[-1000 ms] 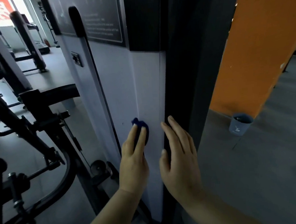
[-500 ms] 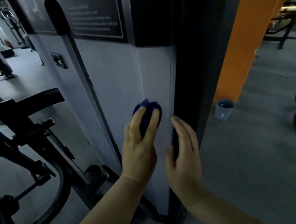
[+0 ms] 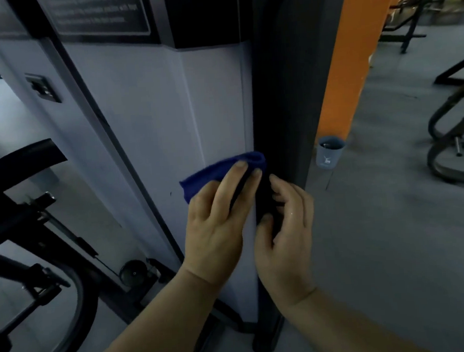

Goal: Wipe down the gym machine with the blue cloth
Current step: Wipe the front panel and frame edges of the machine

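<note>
The gym machine's white panel (image 3: 214, 102) stands upright in front of me, with a black upright post (image 3: 282, 89) along its right edge. A blue cloth (image 3: 206, 177) lies flat against the panel, its right end reaching the post. My left hand (image 3: 215, 226) presses on the cloth with straight fingers. My right hand (image 3: 287, 232) sits just right of it, fingers curled round the edge of the black post and thumb on the panel side.
A small blue cup (image 3: 329, 152) stands on the grey floor beside an orange pillar (image 3: 354, 57). Black machine arms and levers (image 3: 19, 168) fill the left side, with a pulley (image 3: 134, 272) low by the panel. More black equipment frames (image 3: 453, 138) stand at the right.
My left hand has slid the cloth up and to the right, to the panel's edge, and more cloth shows. My right hand went from lying flat to curling round the post.
</note>
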A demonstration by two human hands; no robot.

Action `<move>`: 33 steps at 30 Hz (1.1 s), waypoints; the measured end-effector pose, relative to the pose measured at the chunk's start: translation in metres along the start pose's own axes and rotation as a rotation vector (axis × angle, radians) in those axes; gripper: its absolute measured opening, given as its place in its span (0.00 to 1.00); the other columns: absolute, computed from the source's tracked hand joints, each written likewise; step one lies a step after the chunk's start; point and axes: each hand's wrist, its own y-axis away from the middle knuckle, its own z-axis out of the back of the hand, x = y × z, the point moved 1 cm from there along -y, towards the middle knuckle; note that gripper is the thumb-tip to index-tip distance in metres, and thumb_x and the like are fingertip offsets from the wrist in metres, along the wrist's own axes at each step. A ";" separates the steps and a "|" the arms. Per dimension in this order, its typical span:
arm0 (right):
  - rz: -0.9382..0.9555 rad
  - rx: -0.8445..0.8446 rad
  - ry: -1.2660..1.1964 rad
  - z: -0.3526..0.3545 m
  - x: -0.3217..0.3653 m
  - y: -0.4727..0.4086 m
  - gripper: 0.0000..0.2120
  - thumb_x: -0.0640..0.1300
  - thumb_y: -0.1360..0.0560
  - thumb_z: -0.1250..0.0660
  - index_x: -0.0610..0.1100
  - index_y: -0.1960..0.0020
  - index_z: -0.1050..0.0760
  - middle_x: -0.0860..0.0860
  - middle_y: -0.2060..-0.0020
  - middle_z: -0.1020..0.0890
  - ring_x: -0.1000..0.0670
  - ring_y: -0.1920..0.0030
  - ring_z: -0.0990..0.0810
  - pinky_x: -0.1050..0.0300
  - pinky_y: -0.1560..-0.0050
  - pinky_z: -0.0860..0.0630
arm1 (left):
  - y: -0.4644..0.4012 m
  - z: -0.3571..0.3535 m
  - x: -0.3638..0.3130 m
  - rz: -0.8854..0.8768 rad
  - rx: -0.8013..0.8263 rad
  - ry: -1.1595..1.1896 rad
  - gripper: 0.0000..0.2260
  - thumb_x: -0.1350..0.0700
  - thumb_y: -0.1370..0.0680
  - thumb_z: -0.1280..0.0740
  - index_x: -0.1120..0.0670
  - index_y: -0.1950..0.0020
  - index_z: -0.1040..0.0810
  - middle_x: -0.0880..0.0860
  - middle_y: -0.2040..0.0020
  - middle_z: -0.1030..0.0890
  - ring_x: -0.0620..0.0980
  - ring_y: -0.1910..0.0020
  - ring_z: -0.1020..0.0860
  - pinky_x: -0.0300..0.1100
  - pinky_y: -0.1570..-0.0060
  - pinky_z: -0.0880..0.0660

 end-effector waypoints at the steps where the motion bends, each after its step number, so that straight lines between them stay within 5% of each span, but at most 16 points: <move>1: 0.002 0.004 0.002 0.000 0.000 0.000 0.29 0.23 0.29 0.39 0.39 0.30 0.31 0.47 0.35 0.30 0.48 0.36 0.27 0.49 0.37 0.27 | 0.011 -0.002 0.002 -0.018 0.028 -0.015 0.22 0.64 0.20 0.37 0.54 0.26 0.31 0.52 0.27 0.38 0.56 0.42 0.29 0.48 0.39 0.31; 5: 0.022 0.027 0.036 0.003 0.002 0.001 0.29 0.25 0.29 0.38 0.42 0.30 0.30 0.51 0.36 0.29 0.49 0.36 0.27 0.50 0.37 0.27 | 0.046 -0.011 0.002 -0.052 0.148 -0.014 0.20 0.62 0.18 0.42 0.54 0.26 0.33 0.53 0.26 0.38 0.55 0.41 0.30 0.50 0.40 0.29; 11: 0.083 0.018 0.027 0.001 0.008 -0.006 0.28 0.27 0.29 0.39 0.40 0.30 0.31 0.47 0.35 0.28 0.47 0.34 0.28 0.46 0.37 0.27 | -0.024 0.011 0.003 0.027 -0.091 -0.022 0.21 0.67 0.20 0.39 0.55 0.28 0.28 0.53 0.28 0.36 0.55 0.42 0.30 0.45 0.34 0.36; 15: 0.110 0.028 0.037 -0.004 0.017 -0.006 0.29 0.26 0.29 0.40 0.41 0.29 0.31 0.51 0.34 0.29 0.50 0.33 0.29 0.49 0.35 0.28 | 0.015 0.001 0.015 -0.017 0.007 -0.030 0.25 0.67 0.21 0.37 0.52 0.26 0.32 0.53 0.25 0.38 0.56 0.41 0.30 0.42 0.29 0.42; 18: 0.094 0.042 0.057 -0.008 0.022 -0.004 0.30 0.26 0.28 0.40 0.43 0.28 0.33 0.52 0.33 0.31 0.52 0.31 0.30 0.52 0.33 0.29 | 0.036 -0.003 0.024 0.035 0.069 0.045 0.29 0.69 0.24 0.34 0.52 0.26 0.35 0.51 0.24 0.40 0.55 0.39 0.30 0.39 0.27 0.44; 24: 0.103 -0.010 0.122 -0.027 0.037 -0.007 0.30 0.30 0.27 0.40 0.41 0.26 0.36 0.47 0.30 0.33 0.52 0.27 0.35 0.54 0.28 0.34 | -0.030 0.017 0.043 0.142 -0.144 0.354 0.19 0.63 0.17 0.42 0.57 0.26 0.37 0.56 0.26 0.40 0.47 0.28 0.39 0.43 0.28 0.40; 27: 0.142 -0.038 0.196 -0.038 0.045 -0.003 0.29 0.30 0.27 0.40 0.41 0.26 0.35 0.45 0.28 0.35 0.50 0.25 0.38 0.61 0.26 0.42 | -0.007 0.009 0.046 0.164 -0.058 0.439 0.22 0.63 0.17 0.40 0.55 0.24 0.40 0.53 0.23 0.41 0.48 0.26 0.40 0.44 0.27 0.40; 30: 0.151 -0.027 0.220 -0.047 0.048 0.003 0.28 0.29 0.27 0.40 0.39 0.27 0.34 0.46 0.28 0.35 0.50 0.25 0.38 0.58 0.25 0.41 | 0.025 0.002 0.049 0.168 0.048 0.518 0.30 0.66 0.21 0.34 0.54 0.22 0.43 0.50 0.22 0.43 0.43 0.25 0.41 0.41 0.27 0.40; 33: 0.139 -0.041 0.246 -0.052 0.050 0.003 0.29 0.29 0.26 0.40 0.39 0.26 0.35 0.46 0.28 0.34 0.52 0.25 0.38 0.60 0.25 0.42 | -0.005 0.013 0.063 0.127 0.016 0.557 0.21 0.61 0.16 0.45 0.54 0.23 0.42 0.50 0.22 0.43 0.43 0.29 0.37 0.37 0.29 0.40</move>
